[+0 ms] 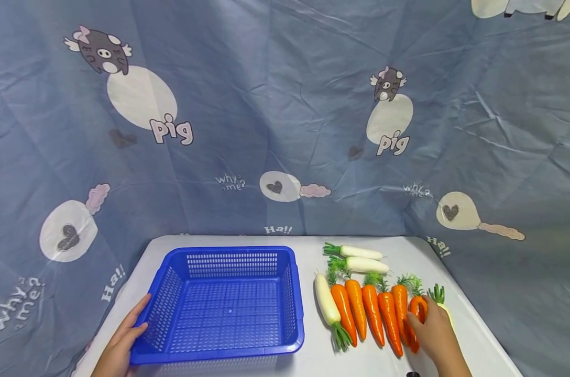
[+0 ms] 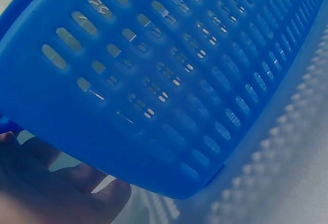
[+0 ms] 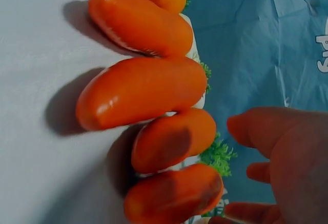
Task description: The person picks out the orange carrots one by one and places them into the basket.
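Note:
A blue plastic basket (image 1: 228,314), with nothing in it, stands on the left half of the table. My left hand (image 1: 122,340) is at its left side, thumb and forefinger apart and touching the outer rim; the left wrist view shows the fingers (image 2: 115,196) by the basket's edge. Several orange carrots (image 1: 372,314) with green tops lie in a row to the right of the basket. Over the rightmost carrot (image 1: 418,309) reaches my right hand (image 1: 436,330), partly hiding it. In the right wrist view that hand's fingers are spread, its thumb (image 3: 246,126) apart from the carrots (image 3: 169,139).
Two white radishes (image 1: 367,264) lie behind the carrots, and another white radish (image 1: 326,298) is at their left. A further radish (image 1: 438,294) is half hidden behind my right hand. Patterned blue-grey cloth (image 1: 313,131) surrounds the white table (image 1: 308,361) at the back and sides.

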`<state>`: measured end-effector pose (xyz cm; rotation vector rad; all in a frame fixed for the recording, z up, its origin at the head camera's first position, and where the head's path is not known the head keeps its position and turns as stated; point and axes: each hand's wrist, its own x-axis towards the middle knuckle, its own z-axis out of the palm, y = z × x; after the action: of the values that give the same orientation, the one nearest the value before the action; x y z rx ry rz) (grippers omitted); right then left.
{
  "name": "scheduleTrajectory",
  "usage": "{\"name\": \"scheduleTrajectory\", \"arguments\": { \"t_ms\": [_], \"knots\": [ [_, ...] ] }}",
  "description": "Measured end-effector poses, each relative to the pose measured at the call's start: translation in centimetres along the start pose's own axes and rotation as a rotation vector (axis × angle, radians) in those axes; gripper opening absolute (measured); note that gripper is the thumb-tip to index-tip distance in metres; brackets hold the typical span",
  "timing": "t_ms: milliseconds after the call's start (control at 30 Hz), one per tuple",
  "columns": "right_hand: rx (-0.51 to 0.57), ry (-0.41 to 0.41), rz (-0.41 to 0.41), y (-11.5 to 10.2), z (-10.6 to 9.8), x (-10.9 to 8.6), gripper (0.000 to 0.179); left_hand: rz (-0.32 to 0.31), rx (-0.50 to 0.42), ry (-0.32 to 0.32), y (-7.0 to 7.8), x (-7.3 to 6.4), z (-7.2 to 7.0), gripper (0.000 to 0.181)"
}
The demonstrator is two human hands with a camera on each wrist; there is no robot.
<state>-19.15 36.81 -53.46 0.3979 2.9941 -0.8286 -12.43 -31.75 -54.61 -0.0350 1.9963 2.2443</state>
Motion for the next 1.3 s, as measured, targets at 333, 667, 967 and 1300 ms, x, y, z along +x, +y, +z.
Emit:
{"name": "scheduleTrajectory", "arguments": {
  "t_ms": [333,667,967,1300],
  "knots": [
    [0.023,-0.013,-0.004,0.8,1.0,-0.1,0.079,0.073,-0.083,-0.105,-0.5,-0.1,-0.5,0.061],
    [0.009,0.035,-0.081,1.6,1.3,0.1,0.070,-0.003,-0.120,-0.132,-0.1,0.1,-0.6,0.063],
    [-0.001,0.021,-0.082,1.9,1.3,0.5,0.069,-0.065,-0.123,-0.085,0.0,0.1,-0.5,0.061],
    [0.001,0.031,-0.035,1.5,1.1,0.4,0.070,-0.050,-0.121,-0.061,0.1,0.0,-0.1,0.060]
  ]
}}
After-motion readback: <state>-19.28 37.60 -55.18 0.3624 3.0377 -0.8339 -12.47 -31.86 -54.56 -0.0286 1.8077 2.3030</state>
